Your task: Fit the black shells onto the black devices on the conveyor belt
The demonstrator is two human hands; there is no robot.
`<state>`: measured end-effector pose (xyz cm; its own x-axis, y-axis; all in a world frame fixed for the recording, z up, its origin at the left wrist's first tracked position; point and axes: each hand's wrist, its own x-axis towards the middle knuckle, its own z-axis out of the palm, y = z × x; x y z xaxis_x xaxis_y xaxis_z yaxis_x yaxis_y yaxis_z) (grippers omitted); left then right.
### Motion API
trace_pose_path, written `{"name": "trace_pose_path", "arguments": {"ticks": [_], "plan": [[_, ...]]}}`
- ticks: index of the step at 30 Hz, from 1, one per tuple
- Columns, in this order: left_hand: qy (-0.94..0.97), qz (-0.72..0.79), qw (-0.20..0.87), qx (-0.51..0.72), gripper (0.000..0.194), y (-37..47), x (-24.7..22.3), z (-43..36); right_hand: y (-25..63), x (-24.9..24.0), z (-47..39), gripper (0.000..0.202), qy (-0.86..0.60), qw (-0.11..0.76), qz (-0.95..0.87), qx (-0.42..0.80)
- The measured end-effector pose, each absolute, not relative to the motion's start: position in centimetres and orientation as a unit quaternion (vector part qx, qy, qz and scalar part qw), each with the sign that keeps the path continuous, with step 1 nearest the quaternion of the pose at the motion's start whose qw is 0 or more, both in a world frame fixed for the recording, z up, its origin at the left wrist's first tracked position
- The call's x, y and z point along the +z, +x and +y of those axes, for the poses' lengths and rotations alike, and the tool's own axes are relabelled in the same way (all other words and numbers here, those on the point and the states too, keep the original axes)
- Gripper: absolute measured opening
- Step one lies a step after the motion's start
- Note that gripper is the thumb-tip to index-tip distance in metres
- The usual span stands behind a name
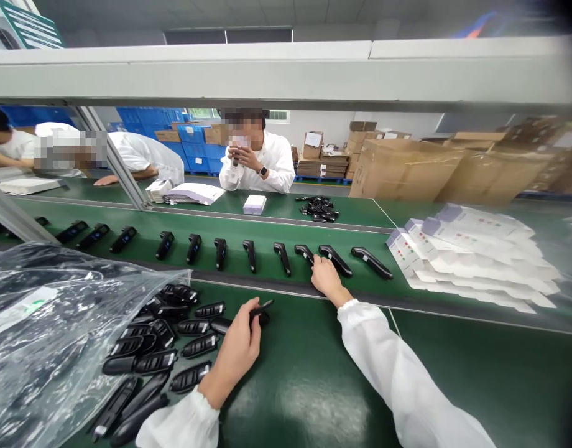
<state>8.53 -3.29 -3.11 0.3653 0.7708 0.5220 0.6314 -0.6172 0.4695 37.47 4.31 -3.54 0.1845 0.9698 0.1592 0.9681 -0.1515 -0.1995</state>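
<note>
My right hand (327,279) reaches over the green belt (137,252). Its fingers are closed on the lower end of a black handheld device (303,251), one of a row of similar angled devices. Just right of it lie another black device (335,260) and a light-labelled one (372,262). Nearer me, my left hand (239,339) pinches a thin, black plastic cover (266,307) between thumb and fingers; part of the cover is hidden. Beside that hand, several loose black plastic covers (199,345) spill from a clear plastic bag (48,348).
Flattened white boxes (472,255) overlap on the belt at right. Across it, a person (267,155) holds something before the face; a small white box (254,205) and a pile of black pieces (318,208) lie nearby. A metal post (111,155) and overhead beam (286,74) frame the bench.
</note>
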Motion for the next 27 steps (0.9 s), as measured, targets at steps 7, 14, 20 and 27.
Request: {"name": "trace_pose_path", "arguments": {"ticks": [7, 14, 20, 27], "plan": [[0.828, 0.417, 0.032, 0.373, 0.024, 8.3, -3.4, -3.0, 39.1, -3.1, 3.8, 0.039, -0.762, 0.131, -0.634, 0.010], [0.836, 0.388, 0.020, 0.387, 0.020, 8.0, -3.1, -3.1, 38.9, -2.8, 2.7, 0.048, -0.785, 0.199, -0.585, -0.029], [0.841, 0.381, 0.003, 0.385, 0.013, 8.0, -3.1, -3.6, 34.2, -1.9, -2.5, 0.047, -0.453, 0.362, -0.801, 0.149], [0.856, 0.405, -0.003, 0.321, 0.034, 9.0, -2.2, -4.6, 32.2, -0.9, -3.9, 0.026, -0.433, 0.371, -0.771, 0.285]]}}
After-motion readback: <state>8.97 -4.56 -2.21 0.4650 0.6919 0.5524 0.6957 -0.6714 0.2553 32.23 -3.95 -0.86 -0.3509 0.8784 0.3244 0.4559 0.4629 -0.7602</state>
